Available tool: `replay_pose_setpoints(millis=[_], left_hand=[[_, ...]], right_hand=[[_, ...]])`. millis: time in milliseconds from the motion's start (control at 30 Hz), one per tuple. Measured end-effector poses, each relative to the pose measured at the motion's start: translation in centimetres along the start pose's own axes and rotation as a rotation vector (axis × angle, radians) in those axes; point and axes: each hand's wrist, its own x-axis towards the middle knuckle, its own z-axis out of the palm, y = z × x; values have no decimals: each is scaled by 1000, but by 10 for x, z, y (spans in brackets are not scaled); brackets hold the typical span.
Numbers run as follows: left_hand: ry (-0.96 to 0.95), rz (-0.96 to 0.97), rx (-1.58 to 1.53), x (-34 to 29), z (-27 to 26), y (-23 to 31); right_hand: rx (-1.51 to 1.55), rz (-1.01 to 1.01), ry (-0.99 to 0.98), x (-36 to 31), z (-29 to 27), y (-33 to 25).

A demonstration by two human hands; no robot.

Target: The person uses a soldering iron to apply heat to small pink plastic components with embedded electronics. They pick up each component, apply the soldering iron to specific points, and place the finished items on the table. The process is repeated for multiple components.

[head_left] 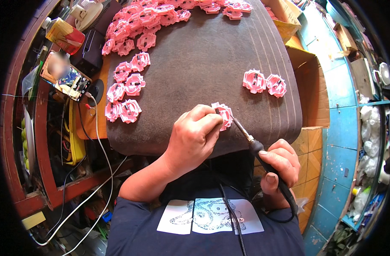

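Note:
In my right hand [282,164] is a soldering iron [255,147], its dark handle held between thumb and fingers. The metal tip slants up and left to the right side of a pink plastic part [225,116] near the table's front edge. My left hand [195,130] is closed in a pinch at that part's left side, thumb and forefinger together; the exact grip is partly hidden by the fingers. Two similar pink parts [254,81] with dark pieces across their middles lie at the right. Several more pink parts [135,84] sit in pairs at the left.
A large heap of pink parts [135,21] covers the far left of the dark table mat [195,64]. Cardboard boxes [308,85] stand along the right edge. At the left are a phone [67,79] with a white cable [102,145] and a red-yellow packet [65,36].

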Motion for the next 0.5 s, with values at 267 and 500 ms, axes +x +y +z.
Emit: replay_pose_setpoints(millis=[267,500], left_hand=[[18,2,45,3,3,3],[-7,-46,42,7,2,8]], right_hand=[[29,10,27,-2,4,3],[49,2,20,-2,2,2]])
